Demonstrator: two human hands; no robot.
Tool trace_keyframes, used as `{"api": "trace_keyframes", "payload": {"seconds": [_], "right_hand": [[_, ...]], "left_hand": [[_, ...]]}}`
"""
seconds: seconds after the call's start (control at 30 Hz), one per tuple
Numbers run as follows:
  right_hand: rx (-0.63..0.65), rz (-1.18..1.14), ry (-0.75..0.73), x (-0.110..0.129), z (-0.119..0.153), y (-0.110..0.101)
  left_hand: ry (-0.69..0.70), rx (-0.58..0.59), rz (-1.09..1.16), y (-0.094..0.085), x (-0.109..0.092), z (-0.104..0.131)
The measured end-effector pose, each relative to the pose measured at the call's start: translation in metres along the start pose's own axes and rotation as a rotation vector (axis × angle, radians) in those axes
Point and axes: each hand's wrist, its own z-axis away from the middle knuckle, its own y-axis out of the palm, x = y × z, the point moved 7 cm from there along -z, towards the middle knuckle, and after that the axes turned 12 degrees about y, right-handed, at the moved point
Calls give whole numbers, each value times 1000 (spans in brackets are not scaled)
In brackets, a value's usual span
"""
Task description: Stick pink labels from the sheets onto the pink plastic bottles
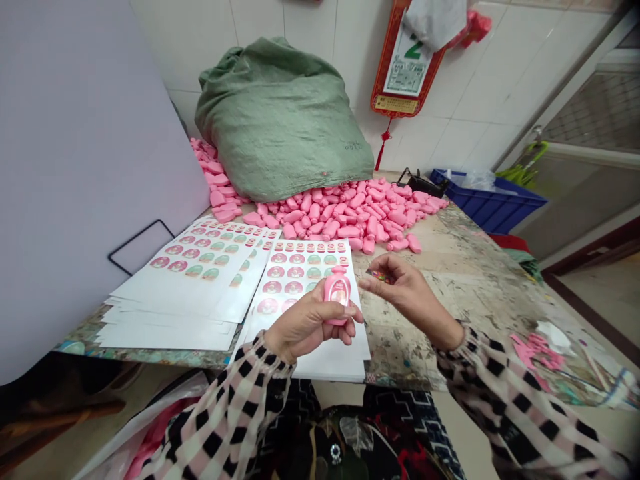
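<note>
A small pink plastic bottle (336, 288) stands upright in my left hand (309, 321), thumb across its lower front and fingers behind. An oval label with a white border shows on its front face. To the right of the bottle and apart from it, my right hand (407, 290) has its thumb and fingers drawn together. A small dark, multicoloured thing (382, 275) shows between those fingers, too small to make out. Under my left hand lies a stack of sticker sheets (324, 363), printed with rows of pink and green labels.
More sticker sheets (170, 293) lie at the left, beside a bent black wire (134, 241). Behind them, many pink bottles (345, 210) are heaped below a bulging green sack (285, 120). Pink scraps (537, 352) lie at the right; a blue crate (495, 203) stands beyond the table.
</note>
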Motion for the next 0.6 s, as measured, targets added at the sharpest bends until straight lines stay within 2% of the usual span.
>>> {"api": "trace_keyframes", "payload": {"seconds": [0.07,0.2,0.3,0.4,0.5,0.6], "right_hand": [[-14,-62,51,-1,4,11],[43,-290,164,-1,12,43],[22,-413,137,1,11,54],[73,-377,74,0,5,61],[139,-173,17,-12,2,62],[135,183,-71,-33,7,55]], "left_hand": [[-3,29,0,6,1,0],[0,52,-82,12,5,0],[5,21,-135,9,8,5],[41,-43,-165,2,7,17],[49,-171,-240,-18,3,51],[2,-408,-406,-63,-3,114]]}}
